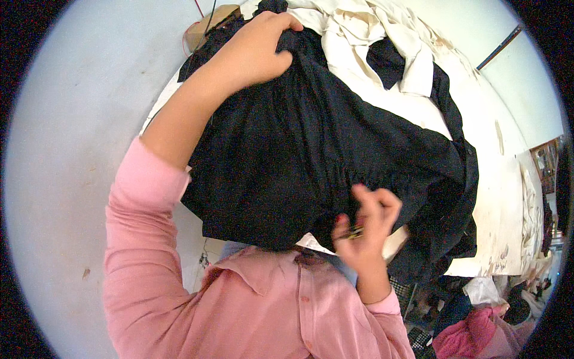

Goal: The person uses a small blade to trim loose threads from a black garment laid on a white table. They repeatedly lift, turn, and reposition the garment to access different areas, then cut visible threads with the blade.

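A black gathered garment (257,161) is spread in front of me over the white table and down to its near edge. At the garment's far side my left hand (257,51) is closed on the cloth, a bunched fold showing between thumb and forefinger. My right hand (371,230), smeared by motion, hovers over the garment's near part, by the gathers. Its fingers are curled round a small yellow-and-dark tool (351,233), whose kind the blur hides.
Cream cloth (359,36) lies heaped at the back of the white table (493,197), with a black strip across it. A brown box (206,30) stands at the far left. At the lower right a person in a pink top (472,332) sits among piled fabrics.
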Demonstrator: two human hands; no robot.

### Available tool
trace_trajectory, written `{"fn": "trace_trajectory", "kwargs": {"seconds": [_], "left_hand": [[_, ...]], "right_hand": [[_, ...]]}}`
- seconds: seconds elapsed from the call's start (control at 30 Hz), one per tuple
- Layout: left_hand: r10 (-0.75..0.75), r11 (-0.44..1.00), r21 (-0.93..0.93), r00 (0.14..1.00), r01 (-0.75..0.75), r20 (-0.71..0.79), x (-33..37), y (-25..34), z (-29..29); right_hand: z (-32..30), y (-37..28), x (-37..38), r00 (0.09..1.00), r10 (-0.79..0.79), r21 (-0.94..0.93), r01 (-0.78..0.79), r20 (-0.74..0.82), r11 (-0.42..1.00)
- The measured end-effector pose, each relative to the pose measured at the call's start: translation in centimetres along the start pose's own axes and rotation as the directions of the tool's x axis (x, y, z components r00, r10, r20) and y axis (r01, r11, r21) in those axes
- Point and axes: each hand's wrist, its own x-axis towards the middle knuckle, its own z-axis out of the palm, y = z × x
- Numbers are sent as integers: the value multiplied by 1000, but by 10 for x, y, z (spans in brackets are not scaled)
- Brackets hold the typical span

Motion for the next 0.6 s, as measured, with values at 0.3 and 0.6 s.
{"fn": "trace_trajectory", "kwargs": {"seconds": [0.3, 0.6], "left_hand": [[98, 995, -59, 865, -79, 493, -146, 119, -18], [-388, 641, 637, 897, 428, -213, -125, -2, -116]], "right_hand": [[-96, 73, -14, 871, 110, -645, -434, -478, 629], [-94, 74, 4, 879, 406, 39, -410, -252, 911]]}}
